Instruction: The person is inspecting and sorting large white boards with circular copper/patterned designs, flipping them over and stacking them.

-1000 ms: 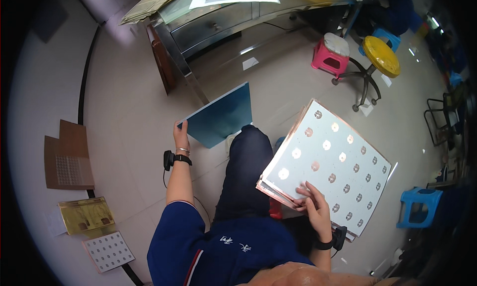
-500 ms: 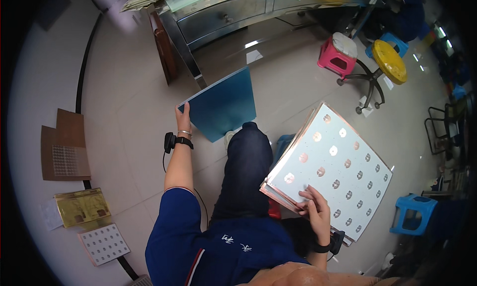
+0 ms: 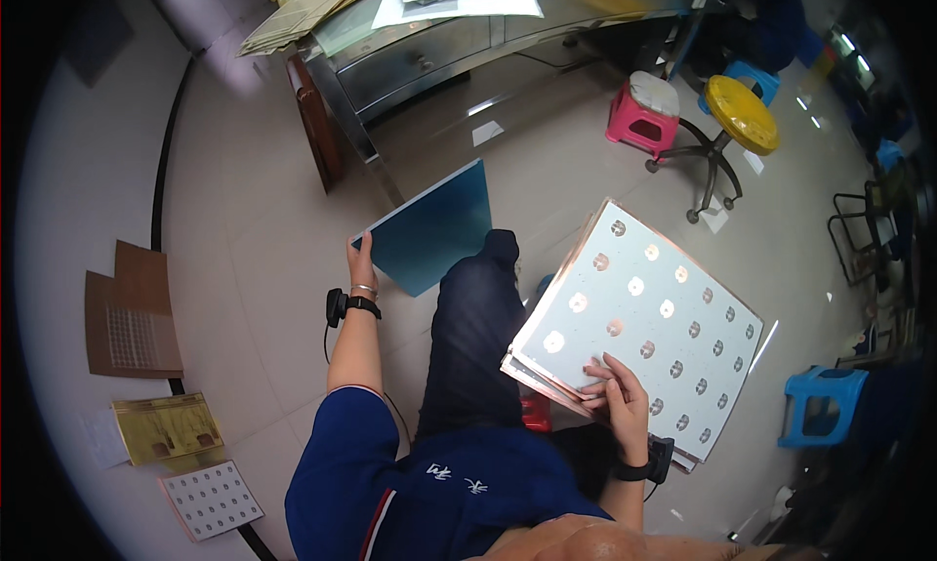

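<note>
My left hand [image 3: 361, 262] grips a flat teal-blue panel [image 3: 429, 231] by its left edge, thumb on the front and the other fingers hidden behind. The panel is tilted beside my leg. At the right lies a stack of pale metallic plates [image 3: 673, 317] with copper-coloured edges; the top one bears rows of small shiny round motifs. My right hand [image 3: 621, 397] rests on the stack's near edge with its fingers stretched out and slightly apart. What bears the stack is mostly hidden.
A metal desk [image 3: 429, 59] with papers stands ahead. Near it are a pink stool [image 3: 644, 117] and a wheeled yellow stool [image 3: 740, 112]; another person sits at the far right. A blue stool [image 3: 822, 405] stands right. Cardboard [image 3: 132, 312] and plates [image 3: 213, 498] lean on the left wall.
The view has shifted slightly. The teal-blue panel tilts more and sits lower in the picture, still in my left hand. My right hand stays at the stack's edge.
</note>
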A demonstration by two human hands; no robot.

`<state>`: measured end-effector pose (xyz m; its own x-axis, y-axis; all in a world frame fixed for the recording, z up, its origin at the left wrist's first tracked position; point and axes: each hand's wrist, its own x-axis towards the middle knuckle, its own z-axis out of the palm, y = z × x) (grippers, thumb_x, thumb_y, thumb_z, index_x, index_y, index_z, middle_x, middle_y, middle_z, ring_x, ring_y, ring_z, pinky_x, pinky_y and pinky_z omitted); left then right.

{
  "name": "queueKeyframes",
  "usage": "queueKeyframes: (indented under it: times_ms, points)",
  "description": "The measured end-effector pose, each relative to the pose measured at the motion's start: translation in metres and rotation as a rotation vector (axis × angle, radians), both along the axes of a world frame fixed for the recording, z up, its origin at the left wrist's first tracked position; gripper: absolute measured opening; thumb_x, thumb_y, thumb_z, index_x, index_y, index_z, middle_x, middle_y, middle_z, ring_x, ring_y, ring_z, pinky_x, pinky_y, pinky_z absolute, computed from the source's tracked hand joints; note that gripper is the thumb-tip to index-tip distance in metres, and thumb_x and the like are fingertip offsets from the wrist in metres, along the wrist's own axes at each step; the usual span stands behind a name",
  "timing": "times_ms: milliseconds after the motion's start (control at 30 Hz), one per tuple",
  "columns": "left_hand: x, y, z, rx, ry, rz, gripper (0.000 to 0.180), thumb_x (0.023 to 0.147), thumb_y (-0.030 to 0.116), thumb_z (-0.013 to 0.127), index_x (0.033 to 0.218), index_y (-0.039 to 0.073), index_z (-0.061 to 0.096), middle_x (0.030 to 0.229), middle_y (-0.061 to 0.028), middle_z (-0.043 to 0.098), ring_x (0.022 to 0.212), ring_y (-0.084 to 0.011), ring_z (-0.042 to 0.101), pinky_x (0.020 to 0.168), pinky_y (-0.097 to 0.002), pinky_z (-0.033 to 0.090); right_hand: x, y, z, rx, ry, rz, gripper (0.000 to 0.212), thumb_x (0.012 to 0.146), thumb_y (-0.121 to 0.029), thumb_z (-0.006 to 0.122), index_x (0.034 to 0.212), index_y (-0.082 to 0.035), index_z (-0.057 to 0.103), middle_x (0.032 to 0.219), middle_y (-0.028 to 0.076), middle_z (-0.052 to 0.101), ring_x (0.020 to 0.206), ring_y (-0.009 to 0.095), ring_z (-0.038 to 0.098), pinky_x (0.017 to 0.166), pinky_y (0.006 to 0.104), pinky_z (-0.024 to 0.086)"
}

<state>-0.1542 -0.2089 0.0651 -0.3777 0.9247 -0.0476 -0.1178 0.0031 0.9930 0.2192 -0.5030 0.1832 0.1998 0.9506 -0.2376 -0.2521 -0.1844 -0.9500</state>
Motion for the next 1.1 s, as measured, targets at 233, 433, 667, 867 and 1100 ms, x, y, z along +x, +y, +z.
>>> queueKeyframes:
  times_ms: [233, 433, 667, 867, 1100]
  points:
    - [0.002, -0.002, -0.019, 0.045, -0.049, 0.025, 0.024, 0.086, 0.028, 0.059, 0.094, 0.008, 0.051, 0.090, 0.0001, 0.051, 0.090, -0.0103, 0.044, 0.084, -0.0247, 0.033, 0.003, 0.001, 0.001, -0.020, 0.047, 0.006, 0.036, 0.094, -0.009, 0.039, 0.127, 0.006, 0.039, 0.113, 0.022, 0.054, 0.085, 0.019, 0.061, 0.070, 0.0250, 0.054]
    - [0.003, -0.005, -0.023, 0.026, -0.049, 0.076, 0.024, 0.086, 0.030, 0.059, 0.093, 0.008, 0.050, 0.090, 0.0002, 0.051, 0.087, -0.0101, 0.045, 0.084, -0.0239, 0.033, 0.005, 0.003, 0.002, -0.030, 0.115, -0.024, 0.035, 0.094, -0.009, 0.039, 0.126, 0.005, 0.040, 0.110, 0.022, 0.056, 0.085, 0.020, 0.061, 0.069, 0.0272, 0.054]
    - [-0.011, 0.013, -0.019, 0.108, -0.153, 0.139, 0.028, 0.088, 0.034, 0.058, 0.091, 0.008, 0.049, 0.083, 0.0013, 0.051, 0.084, -0.0097, 0.046, 0.081, -0.0256, 0.038, 0.005, 0.004, 0.001, -0.028, 0.084, -0.027, 0.033, 0.094, -0.008, 0.038, 0.125, 0.005, 0.042, 0.109, 0.022, 0.057, 0.084, 0.020, 0.062, 0.068, 0.0262, 0.054]
    - [-0.015, 0.020, -0.029, 0.123, -0.218, 0.182, 0.021, 0.088, 0.026, 0.058, 0.082, 0.009, 0.048, 0.077, 0.0017, 0.050, 0.074, -0.0074, 0.046, 0.071, -0.0210, 0.039, 0.002, 0.006, 0.000, -0.042, 0.048, -0.025, 0.033, 0.094, -0.006, 0.038, 0.125, 0.005, 0.042, 0.109, 0.023, 0.056, 0.084, 0.019, 0.061, 0.067, 0.0255, 0.054]
    - [0.007, 0.023, -0.019, 0.114, -0.153, 0.152, 0.016, 0.088, 0.020, 0.058, 0.080, 0.009, 0.049, 0.076, 0.0028, 0.048, 0.073, -0.0064, 0.044, 0.068, -0.0213, 0.037, 0.000, 0.007, 0.002, -0.070, 0.024, -0.035, 0.032, 0.094, -0.005, 0.038, 0.124, 0.005, 0.043, 0.109, 0.022, 0.057, 0.083, 0.017, 0.061, 0.068, 0.0246, 0.054]
